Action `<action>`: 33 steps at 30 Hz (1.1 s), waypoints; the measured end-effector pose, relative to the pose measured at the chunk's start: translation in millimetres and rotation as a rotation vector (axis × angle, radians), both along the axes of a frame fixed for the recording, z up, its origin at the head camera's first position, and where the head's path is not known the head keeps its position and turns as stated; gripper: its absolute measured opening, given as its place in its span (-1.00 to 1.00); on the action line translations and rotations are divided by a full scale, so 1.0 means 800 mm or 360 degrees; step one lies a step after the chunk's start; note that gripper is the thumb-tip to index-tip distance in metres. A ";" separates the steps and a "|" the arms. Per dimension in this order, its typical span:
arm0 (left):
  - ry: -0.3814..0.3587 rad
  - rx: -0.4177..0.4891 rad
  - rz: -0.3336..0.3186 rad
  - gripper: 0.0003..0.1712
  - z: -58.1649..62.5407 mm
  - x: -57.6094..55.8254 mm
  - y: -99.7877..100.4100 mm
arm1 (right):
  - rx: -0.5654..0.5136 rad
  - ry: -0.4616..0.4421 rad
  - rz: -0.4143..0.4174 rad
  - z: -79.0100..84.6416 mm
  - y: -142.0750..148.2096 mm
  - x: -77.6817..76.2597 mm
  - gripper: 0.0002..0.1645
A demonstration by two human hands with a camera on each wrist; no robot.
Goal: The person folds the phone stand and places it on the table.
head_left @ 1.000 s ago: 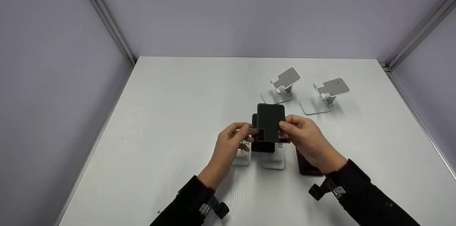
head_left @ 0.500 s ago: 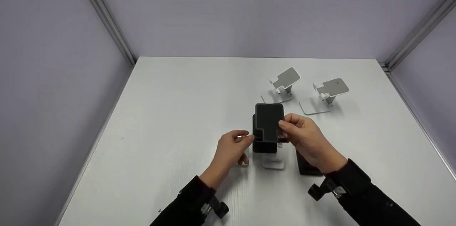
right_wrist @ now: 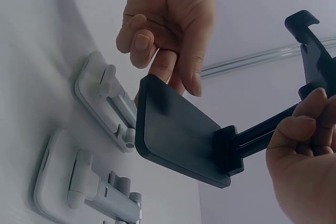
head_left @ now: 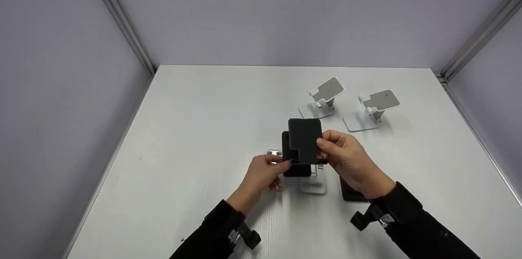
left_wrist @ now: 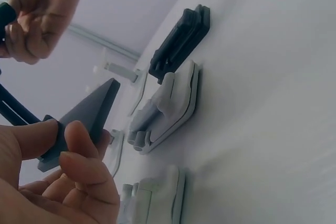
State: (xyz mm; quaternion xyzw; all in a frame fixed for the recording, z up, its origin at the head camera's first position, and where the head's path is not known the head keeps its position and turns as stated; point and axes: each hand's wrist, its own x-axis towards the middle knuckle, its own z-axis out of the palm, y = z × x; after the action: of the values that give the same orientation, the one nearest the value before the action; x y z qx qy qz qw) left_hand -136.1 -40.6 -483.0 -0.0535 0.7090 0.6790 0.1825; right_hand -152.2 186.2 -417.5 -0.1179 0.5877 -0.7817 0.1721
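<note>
A black phone stand (head_left: 305, 138) is held up off the table between both hands, its arm extended between the plates. The right hand (head_left: 350, 159) pinches the stand's upper part at its right side. With thumb and fingers, the left hand (head_left: 261, 173) grips the base plate (head_left: 297, 170) at its left edge. In the right wrist view the base plate (right_wrist: 178, 135) stands tilted, with the left hand's fingers partly hidden behind it. Beneath lie a folded white stand (head_left: 313, 187) and another folded white stand (head_left: 274, 152), mostly hidden by the left hand.
A folded black stand (head_left: 351, 191) lies on the white table (head_left: 204, 108), partly under the right forearm. Farther back, two unfolded white stands, one at the middle (head_left: 330, 88) and one at the right (head_left: 382, 100), stand upright. Grey panels (head_left: 261, 14) border the table.
The left hand came away from the stand's upper left side, dropped lower, and now grips the base. The black stand has shifted slightly left, with the right hand still holding it.
</note>
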 end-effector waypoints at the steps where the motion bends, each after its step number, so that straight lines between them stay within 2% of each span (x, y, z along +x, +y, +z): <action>1: 0.0000 -0.0004 -0.0003 -0.58 -0.001 0.000 0.000 | -0.0004 0.0003 0.0005 0.000 -0.001 0.000 -0.80; 6: 0.0033 -0.0024 -0.0009 -0.74 -0.007 -0.001 0.002 | -0.0027 0.0011 0.0033 0.000 -0.003 0.001 -0.80; 12: 0.0085 -0.0046 -0.0007 -0.77 -0.013 0.001 0.005 | -0.0025 0.0054 0.0086 -0.003 -0.004 0.003 -0.84; 17: 0.0097 -0.0072 -0.0039 -0.84 -0.011 0.002 0.003 | 0.0002 0.0103 0.0088 -0.007 -0.004 0.004 -0.85; 23: 0.0120 -0.0119 -0.0076 -0.89 -0.008 0.003 0.002 | 0.0145 0.0215 0.0058 -0.011 -0.007 0.009 -0.84; 27: 0.0093 -0.0087 -0.0118 -0.88 -0.005 0.004 0.001 | 0.0256 0.0247 -0.0017 -0.011 -0.009 0.010 -0.85; 33: 0.0118 -0.0072 -0.0137 -0.88 0.001 0.005 -0.001 | 0.0404 0.0289 -0.0117 -0.010 -0.010 0.013 -0.86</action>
State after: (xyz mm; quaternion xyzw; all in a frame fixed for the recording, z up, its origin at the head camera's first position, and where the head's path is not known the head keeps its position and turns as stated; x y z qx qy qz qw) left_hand -131.8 -41.3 -482.2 -0.0018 0.7323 0.6558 0.1837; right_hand -141.8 178.1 -425.1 -0.1438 0.6988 -0.6931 0.1031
